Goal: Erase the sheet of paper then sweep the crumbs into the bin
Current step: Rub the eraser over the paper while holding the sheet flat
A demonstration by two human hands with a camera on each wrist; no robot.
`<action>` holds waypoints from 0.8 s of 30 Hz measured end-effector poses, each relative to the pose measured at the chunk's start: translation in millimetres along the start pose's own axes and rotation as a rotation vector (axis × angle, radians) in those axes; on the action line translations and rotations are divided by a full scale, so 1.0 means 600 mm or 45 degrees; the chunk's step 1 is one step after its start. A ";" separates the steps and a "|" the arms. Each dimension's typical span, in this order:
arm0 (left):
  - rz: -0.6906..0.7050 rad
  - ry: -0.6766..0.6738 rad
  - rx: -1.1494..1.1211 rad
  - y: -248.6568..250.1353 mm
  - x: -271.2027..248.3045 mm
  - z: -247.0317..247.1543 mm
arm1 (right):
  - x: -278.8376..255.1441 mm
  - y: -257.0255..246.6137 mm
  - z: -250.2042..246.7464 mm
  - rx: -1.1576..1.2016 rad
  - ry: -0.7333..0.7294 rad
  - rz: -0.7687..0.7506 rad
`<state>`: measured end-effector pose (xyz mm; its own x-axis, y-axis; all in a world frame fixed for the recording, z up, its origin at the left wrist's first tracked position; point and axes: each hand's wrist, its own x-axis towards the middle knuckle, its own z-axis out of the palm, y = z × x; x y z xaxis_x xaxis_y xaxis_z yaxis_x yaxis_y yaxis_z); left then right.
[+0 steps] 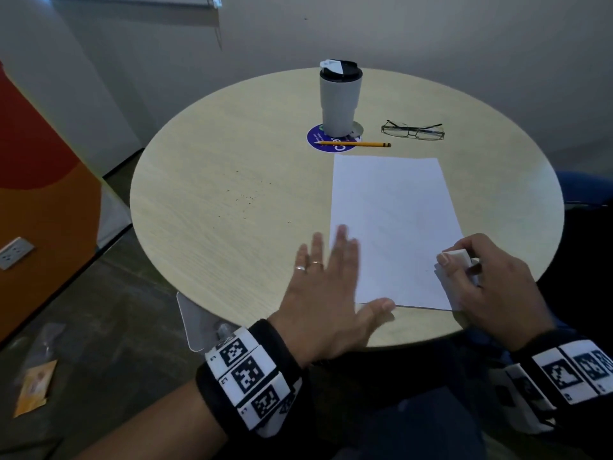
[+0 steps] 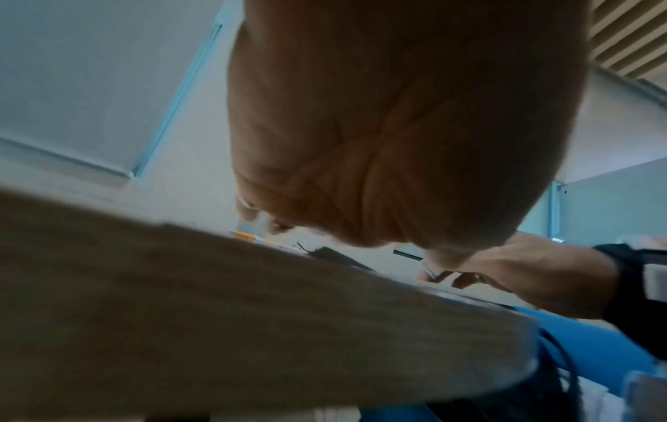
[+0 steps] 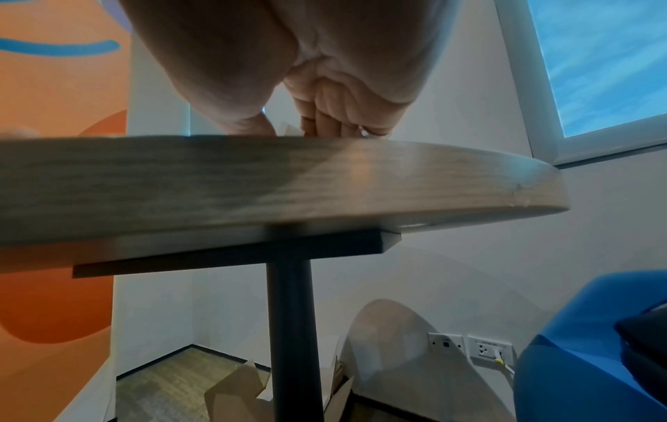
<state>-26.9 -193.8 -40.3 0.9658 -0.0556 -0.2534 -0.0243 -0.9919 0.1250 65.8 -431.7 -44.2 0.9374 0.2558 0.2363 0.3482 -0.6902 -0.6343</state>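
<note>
A white sheet of paper (image 1: pixel 394 224) lies on the right half of the round wooden table (image 1: pixel 212 247). My left hand (image 1: pixel 331 277) lies flat with spread fingers on the sheet's near left corner, slightly blurred. My right hand (image 1: pixel 484 287) grips a white eraser (image 1: pixel 459 257) at the sheet's near right edge. Dark eraser crumbs (image 1: pixel 245 197) dot the table left of the sheet. The left wrist view shows my open left palm (image 2: pixel 397 128) above the table (image 2: pixel 216 314) and my right hand (image 2: pixel 523 274) beyond it. In the right wrist view, curled fingers (image 3: pixel 332 114) sit over the table rim (image 3: pixel 325 177).
A grey tumbler (image 1: pixel 340 101) stands on a blue coaster (image 1: pixel 318 141) at the back, with a yellow pencil (image 1: pixel 355 144) and glasses (image 1: pixel 413 131) beside it. A pale translucent item (image 1: pixel 195 320) pokes out under the near table edge. Below are the table post (image 3: pixel 292 328), a cardboard box (image 3: pixel 238 391) and a blue chair (image 3: pixel 577 357).
</note>
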 end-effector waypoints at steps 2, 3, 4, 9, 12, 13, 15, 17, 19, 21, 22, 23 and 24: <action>0.234 -0.005 -0.004 0.005 -0.006 0.009 | 0.000 0.006 -0.001 0.044 0.001 0.012; 0.288 -0.001 -0.006 0.004 -0.009 0.014 | -0.001 0.010 -0.003 0.080 0.015 0.030; 0.310 0.016 -0.005 0.002 -0.011 0.019 | -0.004 0.015 -0.003 0.117 0.041 0.053; 0.336 0.101 -0.057 -0.008 -0.017 0.021 | -0.017 0.007 -0.020 0.201 0.214 0.098; 0.363 0.246 -0.164 -0.013 -0.008 0.007 | -0.030 -0.020 -0.022 0.247 0.155 0.100; 0.379 0.297 -0.177 -0.017 -0.002 0.004 | -0.037 -0.028 -0.018 0.269 0.107 0.123; 0.396 0.380 -0.220 -0.024 0.010 0.002 | -0.054 -0.037 -0.005 0.246 0.036 0.142; 0.389 0.429 -0.302 -0.030 0.020 0.003 | -0.068 -0.042 0.007 0.174 -0.007 0.125; 0.380 0.459 -0.384 -0.032 0.027 0.008 | -0.073 -0.049 0.019 0.106 -0.003 0.073; 0.378 0.479 -0.343 -0.028 0.032 0.015 | -0.069 -0.059 0.027 0.069 0.026 -0.003; 0.371 0.475 -0.296 -0.027 0.035 0.019 | -0.064 -0.066 0.033 0.047 0.023 -0.048; 0.352 0.457 -0.258 -0.026 0.036 0.022 | -0.060 -0.073 0.039 0.025 -0.003 -0.093; 0.328 0.425 -0.230 -0.025 0.036 0.025 | -0.057 -0.080 0.047 0.009 -0.039 -0.131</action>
<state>-9.6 -182.1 -62.0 0.9652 -0.2283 0.1273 -0.2576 -0.9130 0.3163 16.9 -388.3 -42.6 0.8963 0.3458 0.2775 0.4423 -0.6545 -0.6131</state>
